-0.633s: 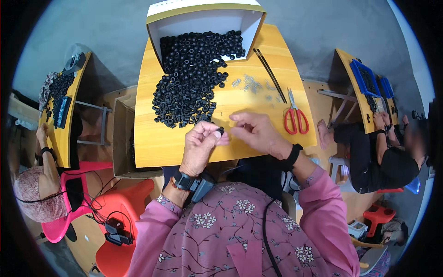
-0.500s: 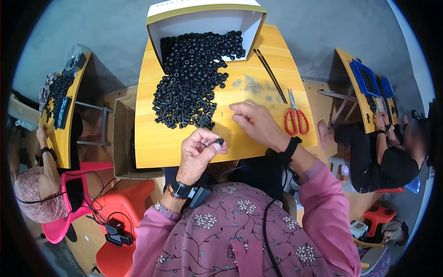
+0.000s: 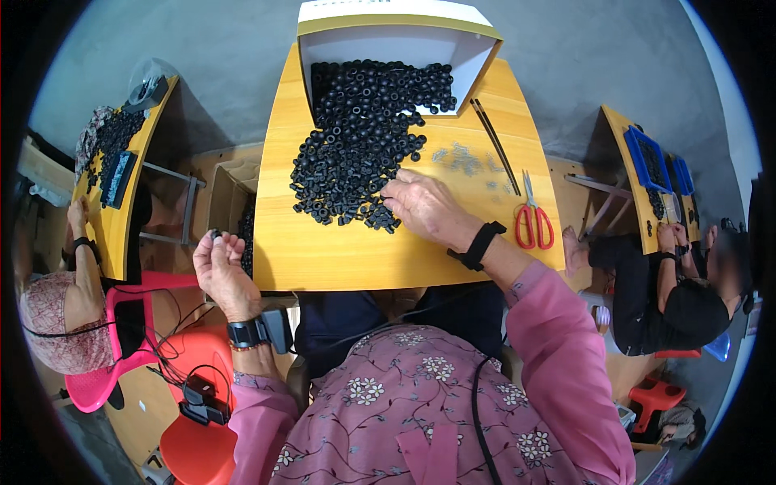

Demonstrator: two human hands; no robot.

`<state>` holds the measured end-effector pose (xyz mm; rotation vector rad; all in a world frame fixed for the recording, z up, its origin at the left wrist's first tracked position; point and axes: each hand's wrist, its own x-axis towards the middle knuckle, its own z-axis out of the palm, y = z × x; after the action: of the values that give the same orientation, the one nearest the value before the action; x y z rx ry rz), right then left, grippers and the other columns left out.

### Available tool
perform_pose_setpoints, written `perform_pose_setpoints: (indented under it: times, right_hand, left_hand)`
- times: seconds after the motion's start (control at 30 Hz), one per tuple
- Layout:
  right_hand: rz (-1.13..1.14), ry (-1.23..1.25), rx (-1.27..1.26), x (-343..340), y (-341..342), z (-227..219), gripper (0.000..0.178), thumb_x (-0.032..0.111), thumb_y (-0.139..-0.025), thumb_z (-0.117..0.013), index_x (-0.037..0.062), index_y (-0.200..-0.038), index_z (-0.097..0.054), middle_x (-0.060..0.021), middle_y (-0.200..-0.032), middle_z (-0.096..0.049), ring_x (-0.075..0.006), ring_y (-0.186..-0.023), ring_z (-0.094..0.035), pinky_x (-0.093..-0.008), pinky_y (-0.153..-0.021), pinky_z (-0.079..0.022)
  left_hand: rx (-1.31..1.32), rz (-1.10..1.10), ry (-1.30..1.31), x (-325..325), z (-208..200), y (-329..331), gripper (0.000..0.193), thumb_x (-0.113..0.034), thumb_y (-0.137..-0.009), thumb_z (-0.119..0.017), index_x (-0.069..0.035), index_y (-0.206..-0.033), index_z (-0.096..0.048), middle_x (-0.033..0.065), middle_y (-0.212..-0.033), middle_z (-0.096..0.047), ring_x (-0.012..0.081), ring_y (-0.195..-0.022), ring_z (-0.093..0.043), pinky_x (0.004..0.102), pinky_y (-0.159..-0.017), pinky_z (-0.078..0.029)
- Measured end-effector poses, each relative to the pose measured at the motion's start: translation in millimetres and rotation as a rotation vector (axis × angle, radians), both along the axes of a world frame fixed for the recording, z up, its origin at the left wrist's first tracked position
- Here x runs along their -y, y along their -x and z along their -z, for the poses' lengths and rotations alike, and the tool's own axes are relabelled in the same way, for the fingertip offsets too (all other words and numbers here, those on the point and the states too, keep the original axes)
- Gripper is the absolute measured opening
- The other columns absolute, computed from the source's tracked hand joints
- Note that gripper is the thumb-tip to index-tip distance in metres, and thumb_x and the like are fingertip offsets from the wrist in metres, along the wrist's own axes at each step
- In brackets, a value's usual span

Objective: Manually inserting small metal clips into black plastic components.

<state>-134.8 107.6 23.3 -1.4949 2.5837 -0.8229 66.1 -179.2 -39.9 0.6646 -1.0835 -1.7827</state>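
Left of the table's edge, my left hand pinches a small black plastic piece between thumb and fingertips, above a cardboard carton. My right hand reaches over the table, its curled fingertips touching the right edge of a heap of small black plastic pieces. Whatever those fingertips grip is hidden among the heap. The heap spills out of a white box with a gold rim, lying open toward me. Small silvery metal bits lie scattered to the right of the heap.
Red-handled scissors and two thin dark sticks rest at the table's right side. The carton stands on the floor by the left edge. Co-workers sit at yellow tables on both sides. A red stool is at lower left.
My left hand has moved left, off the table toward the carton, still pinching a black piece. My right hand has moved left onto the heap's edge. The view has shifted slightly.
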Motion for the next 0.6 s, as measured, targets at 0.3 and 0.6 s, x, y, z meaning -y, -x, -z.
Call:
perform_pose_setpoints:
  times: [0.3,0.6]
  right_hand:
    - [0.081,0.069,0.096,9,8,-1,0.013,0.009,-0.084,-0.068,-0.0036,-0.09,-0.067,-0.0177,-0.083,-0.064,-0.0374,-0.081,-0.063,-0.0448,-0.074,-0.052]
    - [0.16,0.248,0.3,-7,13,2,0.012,0.006,-0.085,-0.067,-0.0031,-0.093,-0.068,-0.0194,-0.09,-0.069,-0.0358,-0.084,-0.067,-0.0408,-0.077,-0.053]
  left_hand:
    - [0.23,0.025,-0.19,46,50,0,0.046,-0.009,-0.095,-0.066,-0.001,-0.137,-0.05,0.0119,-0.119,-0.06,0.0165,-0.093,-0.062,0.0316,-0.084,-0.055]
    - [0.215,-0.097,0.088,11,-5,15,0.029,-0.008,-0.094,-0.067,-0.003,-0.123,-0.061,0.0073,-0.113,-0.065,0.0122,-0.093,-0.062,0.0253,-0.08,-0.054]
